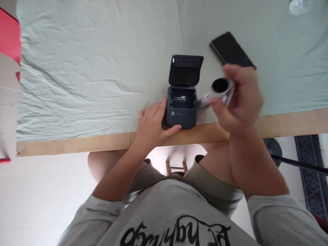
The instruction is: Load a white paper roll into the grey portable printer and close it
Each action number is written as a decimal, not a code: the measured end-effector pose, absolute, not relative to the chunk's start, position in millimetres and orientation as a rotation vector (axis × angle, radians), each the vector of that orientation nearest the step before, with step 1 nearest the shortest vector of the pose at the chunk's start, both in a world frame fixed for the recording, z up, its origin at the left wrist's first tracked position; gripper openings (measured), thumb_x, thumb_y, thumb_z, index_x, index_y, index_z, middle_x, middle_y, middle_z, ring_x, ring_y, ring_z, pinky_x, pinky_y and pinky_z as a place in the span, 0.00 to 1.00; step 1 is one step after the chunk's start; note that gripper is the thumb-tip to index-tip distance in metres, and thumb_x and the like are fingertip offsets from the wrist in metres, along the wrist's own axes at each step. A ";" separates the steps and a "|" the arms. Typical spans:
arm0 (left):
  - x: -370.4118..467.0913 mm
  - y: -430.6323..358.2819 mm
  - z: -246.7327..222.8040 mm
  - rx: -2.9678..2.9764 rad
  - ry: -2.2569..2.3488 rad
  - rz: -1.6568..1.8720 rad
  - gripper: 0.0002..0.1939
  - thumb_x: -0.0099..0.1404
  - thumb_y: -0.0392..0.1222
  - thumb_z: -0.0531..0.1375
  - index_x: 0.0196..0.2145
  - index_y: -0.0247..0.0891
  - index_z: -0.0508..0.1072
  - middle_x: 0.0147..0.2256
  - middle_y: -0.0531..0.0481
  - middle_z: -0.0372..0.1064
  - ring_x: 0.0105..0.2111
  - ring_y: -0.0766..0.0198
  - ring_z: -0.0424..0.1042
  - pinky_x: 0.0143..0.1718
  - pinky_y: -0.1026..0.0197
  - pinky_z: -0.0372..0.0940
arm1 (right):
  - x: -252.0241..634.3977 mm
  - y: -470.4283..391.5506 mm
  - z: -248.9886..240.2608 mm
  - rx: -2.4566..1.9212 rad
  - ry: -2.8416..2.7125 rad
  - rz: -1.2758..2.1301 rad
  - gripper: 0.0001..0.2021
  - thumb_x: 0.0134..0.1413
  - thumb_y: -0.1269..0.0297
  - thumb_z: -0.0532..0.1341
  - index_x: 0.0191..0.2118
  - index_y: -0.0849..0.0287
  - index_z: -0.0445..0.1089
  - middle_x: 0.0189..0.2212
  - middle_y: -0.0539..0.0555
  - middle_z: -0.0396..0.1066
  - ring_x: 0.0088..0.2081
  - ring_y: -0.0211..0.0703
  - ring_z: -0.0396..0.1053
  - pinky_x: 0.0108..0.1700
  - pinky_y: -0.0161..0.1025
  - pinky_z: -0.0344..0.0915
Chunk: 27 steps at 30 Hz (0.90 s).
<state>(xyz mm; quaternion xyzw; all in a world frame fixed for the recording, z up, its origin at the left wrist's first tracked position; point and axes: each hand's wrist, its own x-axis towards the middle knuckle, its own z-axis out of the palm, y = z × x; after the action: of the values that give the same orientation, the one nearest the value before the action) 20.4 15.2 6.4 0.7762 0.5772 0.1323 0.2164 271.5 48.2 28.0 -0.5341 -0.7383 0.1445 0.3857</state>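
A small dark blue label printer (pixel 181 116) stands near the table's front edge, its black lid (pixel 186 70) raised and its paper bay exposed. My left hand (pixel 153 121) steadies it, fingers along the left side and thumb at the front edge. To the right of the printer, my right hand (pixel 242 97) grips a white paper roll (pixel 212 93) between thumb and fingers, the dark round core facing up. A white piece (pixel 204 100) shows between roll and printer; whether it is the roll's loose end I cannot tell. The right hand is slightly blurred.
A dark smartphone (pixel 232 49) lies beyond my right hand. Clear plastic (pixel 299 7) shows at the top right corner. Pale green cloth (pixel 89 68) covers the table up to a bare wooden front edge (pixel 77 144). A red object (pixel 9 34) is at the far left.
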 end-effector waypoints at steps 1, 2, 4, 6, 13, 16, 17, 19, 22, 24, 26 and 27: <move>20.5 15.0 6.4 2.151 1.598 0.365 0.45 0.68 0.64 0.62 0.72 0.31 0.61 0.65 0.32 0.69 0.66 0.39 0.67 0.65 0.41 0.59 | 263.1 44.0 31.1 -1.230 -1.984 0.254 0.24 0.61 0.53 0.59 0.62 0.46 0.65 0.52 0.59 0.76 0.55 0.59 0.74 0.57 0.59 0.69; 20.6 14.8 6.5 2.151 1.595 0.364 0.45 0.68 0.63 0.62 0.72 0.32 0.61 0.65 0.32 0.69 0.66 0.39 0.67 0.65 0.41 0.59 | 254.8 40.9 33.4 -1.121 -2.044 0.174 0.21 0.63 0.58 0.59 0.61 0.47 0.66 0.51 0.57 0.78 0.53 0.57 0.76 0.54 0.56 0.71; 20.5 14.5 6.7 2.150 1.588 0.367 0.44 0.69 0.63 0.62 0.72 0.33 0.61 0.65 0.34 0.69 0.66 0.39 0.67 0.65 0.42 0.59 | 240.5 38.5 36.0 -1.044 -2.136 0.109 0.19 0.65 0.65 0.57 0.60 0.48 0.68 0.51 0.56 0.80 0.52 0.53 0.78 0.53 0.53 0.72; 20.3 14.2 6.7 2.148 1.588 0.369 0.44 0.69 0.63 0.62 0.72 0.34 0.61 0.65 0.35 0.69 0.65 0.39 0.67 0.65 0.42 0.59 | 230.8 40.6 37.0 -1.147 -2.211 0.140 0.19 0.67 0.66 0.54 0.59 0.48 0.70 0.53 0.56 0.80 0.53 0.54 0.78 0.56 0.54 0.70; 19.6 13.2 5.2 2.156 1.573 0.386 0.46 0.69 0.67 0.62 0.72 0.32 0.61 0.66 0.35 0.69 0.65 0.40 0.68 0.65 0.44 0.58 | 219.0 55.4 38.0 -1.414 -2.325 0.257 0.16 0.70 0.63 0.54 0.57 0.47 0.73 0.52 0.56 0.80 0.52 0.55 0.76 0.58 0.55 0.66; 19.7 13.1 5.2 2.164 1.577 0.392 0.48 0.69 0.68 0.62 0.72 0.29 0.61 0.66 0.34 0.69 0.65 0.39 0.68 0.65 0.44 0.57 | 218.3 57.8 37.5 -1.446 -2.321 0.232 0.13 0.69 0.63 0.56 0.52 0.51 0.74 0.48 0.58 0.81 0.48 0.55 0.76 0.56 0.53 0.65; 19.8 13.1 5.3 2.165 1.578 0.394 0.48 0.69 0.68 0.62 0.72 0.29 0.61 0.65 0.34 0.69 0.65 0.39 0.68 0.65 0.44 0.57 | 218.9 58.3 37.2 -1.466 -2.311 0.216 0.11 0.69 0.64 0.56 0.51 0.52 0.74 0.46 0.58 0.81 0.47 0.55 0.76 0.56 0.53 0.64; 20.2 13.2 5.6 2.164 1.575 0.397 0.48 0.69 0.67 0.62 0.72 0.29 0.61 0.65 0.34 0.69 0.65 0.40 0.68 0.65 0.44 0.57 | 221.1 59.4 36.2 -1.494 -2.290 0.178 0.10 0.67 0.65 0.57 0.48 0.54 0.74 0.43 0.58 0.80 0.44 0.54 0.76 0.55 0.52 0.63; 20.9 13.2 6.2 2.155 1.577 0.399 0.47 0.68 0.67 0.63 0.72 0.31 0.61 0.66 0.35 0.69 0.65 0.40 0.68 0.66 0.44 0.57 | 224.6 61.5 35.4 -1.500 -2.307 0.157 0.07 0.66 0.64 0.59 0.44 0.54 0.75 0.39 0.57 0.80 0.40 0.53 0.75 0.54 0.52 0.62; 21.1 13.2 6.5 2.150 1.581 0.393 0.46 0.68 0.66 0.63 0.72 0.32 0.61 0.66 0.35 0.69 0.65 0.40 0.67 0.66 0.44 0.57 | 226.1 62.8 36.6 -1.513 -2.338 0.181 0.07 0.67 0.62 0.59 0.41 0.52 0.75 0.38 0.55 0.80 0.41 0.53 0.74 0.54 0.53 0.61; 21.1 13.3 6.7 2.149 1.582 0.384 0.46 0.68 0.66 0.63 0.72 0.31 0.62 0.66 0.35 0.69 0.66 0.40 0.67 0.65 0.44 0.57 | 226.9 63.3 38.6 -1.518 -2.364 0.198 0.10 0.69 0.61 0.57 0.39 0.51 0.75 0.38 0.55 0.81 0.42 0.54 0.75 0.55 0.55 0.60; 21.1 13.4 6.7 2.148 1.583 0.381 0.46 0.68 0.66 0.63 0.72 0.31 0.61 0.66 0.35 0.68 0.66 0.39 0.67 0.65 0.44 0.57 | 227.2 63.2 39.4 -1.510 -2.375 0.191 0.12 0.71 0.61 0.55 0.38 0.51 0.75 0.39 0.55 0.81 0.44 0.54 0.75 0.56 0.55 0.60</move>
<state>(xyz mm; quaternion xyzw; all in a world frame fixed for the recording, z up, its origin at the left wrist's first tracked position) 21.1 13.4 6.7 0.7773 0.5726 0.1378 0.2213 227.2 63.2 39.4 -0.5283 -0.8312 0.0668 0.1597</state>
